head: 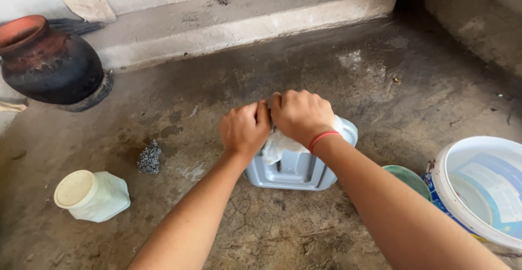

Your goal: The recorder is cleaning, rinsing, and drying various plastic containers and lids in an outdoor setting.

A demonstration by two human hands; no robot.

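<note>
- Your two hands meet over a grey-blue plastic container (296,168) lying on its side on the bare concrete floor (337,80), about midway across it.
- Your left hand (244,130) is curled into a narrow grip at the container's far end, knuckles up. What the fingers pinch is hidden.
- Your right hand (300,115), with a red thread at the wrist, closes over a white cloth (276,146) bunched on top of the container. The two hands touch at the thumbs.
- The container's long axis runs from near you towards the far wall. Its ribbed flat base faces you; its far end, under your hands, cannot be seen.
- Risk: the container rests on a wet-looking, gritty floor, so pressing hard could make it skid or roll sideways.
- Risk: a white bucket (478,194) stands at the floor's right edge, just beside your right forearm, with a green lid (406,179) between; an elbow swing could knock it.
- At the left lie a steel scouring pad (149,158) and a tipped white jar (92,195). A dark clay pot (49,61) stands in the far left corner.
</note>
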